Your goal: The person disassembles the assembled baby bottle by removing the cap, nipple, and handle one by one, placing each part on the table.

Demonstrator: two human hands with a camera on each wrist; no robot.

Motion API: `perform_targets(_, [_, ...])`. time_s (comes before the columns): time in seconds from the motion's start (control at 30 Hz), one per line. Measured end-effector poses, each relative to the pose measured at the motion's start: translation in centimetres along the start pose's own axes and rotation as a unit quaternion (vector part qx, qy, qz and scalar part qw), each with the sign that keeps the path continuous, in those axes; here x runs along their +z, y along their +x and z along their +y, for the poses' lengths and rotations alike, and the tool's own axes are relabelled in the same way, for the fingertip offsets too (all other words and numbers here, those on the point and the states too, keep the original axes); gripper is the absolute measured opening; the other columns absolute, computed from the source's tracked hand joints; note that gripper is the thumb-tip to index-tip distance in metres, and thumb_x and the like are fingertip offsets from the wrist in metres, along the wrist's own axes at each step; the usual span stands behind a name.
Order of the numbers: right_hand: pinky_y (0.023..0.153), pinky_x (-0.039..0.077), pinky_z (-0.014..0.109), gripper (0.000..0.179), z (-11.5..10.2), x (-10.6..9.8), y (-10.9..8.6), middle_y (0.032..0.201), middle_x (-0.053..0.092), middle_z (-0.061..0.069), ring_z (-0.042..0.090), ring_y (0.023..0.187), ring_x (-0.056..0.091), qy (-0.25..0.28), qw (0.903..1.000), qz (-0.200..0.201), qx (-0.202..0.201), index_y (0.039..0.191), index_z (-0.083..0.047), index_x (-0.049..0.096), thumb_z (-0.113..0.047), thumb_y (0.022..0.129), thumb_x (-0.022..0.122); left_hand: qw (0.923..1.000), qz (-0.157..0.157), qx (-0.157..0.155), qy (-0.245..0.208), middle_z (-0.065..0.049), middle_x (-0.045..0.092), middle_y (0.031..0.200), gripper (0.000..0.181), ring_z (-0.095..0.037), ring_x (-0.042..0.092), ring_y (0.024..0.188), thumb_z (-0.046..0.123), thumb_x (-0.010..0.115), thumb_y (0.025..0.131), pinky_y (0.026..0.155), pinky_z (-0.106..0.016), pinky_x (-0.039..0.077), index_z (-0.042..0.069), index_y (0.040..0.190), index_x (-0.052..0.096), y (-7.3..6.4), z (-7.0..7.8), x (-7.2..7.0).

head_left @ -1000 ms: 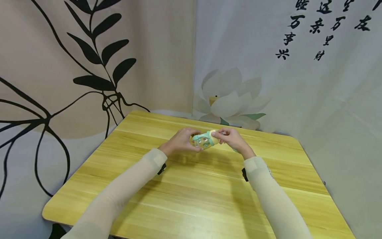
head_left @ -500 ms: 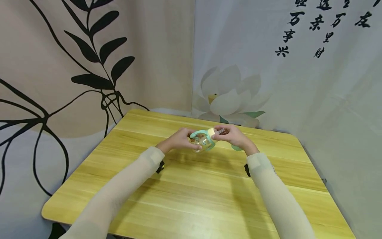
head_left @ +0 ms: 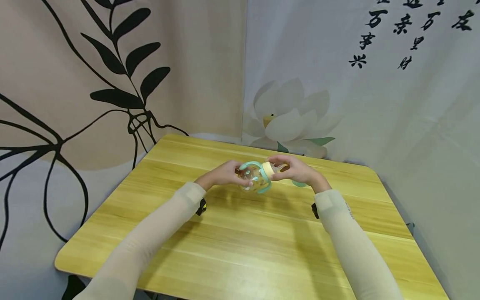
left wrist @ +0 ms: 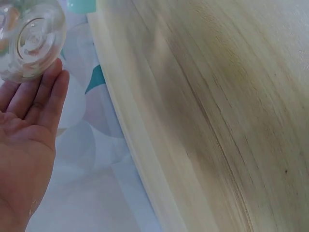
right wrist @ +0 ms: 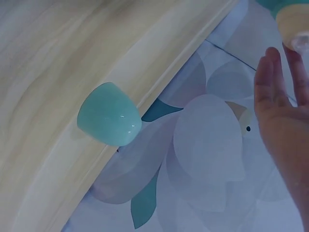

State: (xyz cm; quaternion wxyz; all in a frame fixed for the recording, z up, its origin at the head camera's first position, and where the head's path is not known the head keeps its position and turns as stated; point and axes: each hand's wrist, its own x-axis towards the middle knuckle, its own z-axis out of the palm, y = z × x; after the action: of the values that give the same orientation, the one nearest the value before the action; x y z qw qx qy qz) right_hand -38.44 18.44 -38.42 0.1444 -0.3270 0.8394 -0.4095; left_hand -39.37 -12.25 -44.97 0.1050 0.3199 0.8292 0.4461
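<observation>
A clear baby bottle [head_left: 256, 180] with teal handles [head_left: 264, 188] lies sideways between the hands above the table, its base to the left. My left hand [head_left: 226, 173] grips the body near the base; the left wrist view shows the round bottle base [left wrist: 35, 42] over the fingers. At the other end, my right hand [head_left: 298, 170] holds the pale yellow collar [head_left: 268, 168] with thumb and fingers. A clear nipple [head_left: 278, 168] sticks out of the collar towards the right palm. Below the right wrist, a teal dome-shaped cap [right wrist: 110, 116] sits on the table, mostly hidden in the head view.
The wooden table [head_left: 232, 250] has its far edge just beyond the hands. Behind it hangs a printed cloth backdrop [head_left: 292, 112] with a lotus flower, black leaves and writing.
The bottle has turned about its length, so the teal handles now show above and below. My right hand has shifted slightly right, its fingers spread wider round the collar, with more of the nipple showing.
</observation>
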Motion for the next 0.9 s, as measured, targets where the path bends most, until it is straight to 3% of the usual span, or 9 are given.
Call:
perform_targets(0.17, [0.106, 0.049, 0.057, 0.069, 0.1, 0.0, -0.1, 0.149, 0.054, 0.014, 0.037, 0.134, 0.051, 0.005, 0.9996, 0.014, 0.023, 0.159, -0.015, 0.048, -0.025, 0.097, 0.078, 0.9999, 0.012, 0.003, 0.007, -0.002, 0.072, 0.102, 0.039, -0.019, 0.065, 0.096, 0.04, 0.087, 0.087, 0.083, -0.035, 0.056, 0.012, 0.107, 0.072, 0.1, 0.2, 0.2])
perform_targets(0.33, [0.107, 0.047, 0.058, 0.069, 0.2, 0.2, -0.2, 0.151, 0.052, 0.017, 0.04, 0.136, 0.051, -0.001, 0.9967, 0.051, 0.062, 0.164, -0.018, 0.039, -0.044, 0.105, 0.064, 0.9972, 0.057, 0.029, 0.04, -0.001, 0.073, 0.117, 0.059, -0.02, 0.066, 0.106, 0.037, 0.089, 0.086, 0.093, -0.038, 0.057, 0.009, 0.134, 0.069, 0.4, 0.4, 0.5])
perform_targets(0.43, [0.098, 0.051, 0.053, 0.067, 0.3, 0.4, -0.2, 0.143, 0.059, 0.017, 0.039, 0.126, 0.059, -0.011, 0.9925, 0.086, 0.086, 0.159, -0.013, 0.046, -0.055, 0.108, 0.055, 0.9883, 0.1, 0.053, 0.102, -0.004, 0.07, 0.128, 0.073, -0.021, 0.063, 0.113, 0.035, 0.091, 0.084, 0.096, -0.04, 0.056, 0.008, 0.146, 0.062, 0.6, 0.5, 0.6])
perform_targets(0.57, [0.091, 0.051, 0.047, 0.071, 0.6, 0.7, -0.3, 0.123, 0.071, 0.016, 0.032, 0.103, 0.068, -0.007, 0.9835, 0.127, 0.128, 0.143, -0.01, 0.062, -0.068, 0.104, 0.051, 0.9691, 0.135, 0.087, 0.187, -0.01, 0.068, 0.136, 0.078, -0.026, 0.058, 0.122, 0.033, 0.094, 0.082, 0.103, -0.045, 0.053, 0.004, 0.146, 0.061, 0.9, 0.6, 0.8])
perform_targets(0.73, [0.078, 0.051, 0.037, 0.078, 0.9, 1.2, -0.3, 0.109, 0.076, 0.021, 0.024, 0.082, 0.07, 0.01, 0.9784, 0.124, 0.165, 0.131, -0.005, 0.069, -0.074, 0.1, 0.051, 0.9538, 0.152, 0.117, 0.231, -0.012, 0.067, 0.139, 0.077, -0.027, 0.056, 0.122, 0.029, 0.095, 0.081, 0.106, -0.046, 0.052, 0.004, 0.145, 0.061, 1.1, 0.6, 1.2])
perform_targets(0.9, [0.07, 0.054, 0.03, 0.069, 1.0, 1.6, -0.1, 0.101, 0.076, 0.023, 0.022, 0.076, 0.068, 0.042, 0.9788, 0.117, 0.163, 0.124, -0.002, 0.072, -0.066, 0.101, 0.058, 0.9468, 0.161, 0.129, 0.247, -0.01, 0.067, 0.137, 0.076, -0.025, 0.055, 0.119, 0.028, 0.095, 0.081, 0.103, -0.045, 0.054, 0.005, 0.145, 0.061, 1.1, 0.6, 1.3])
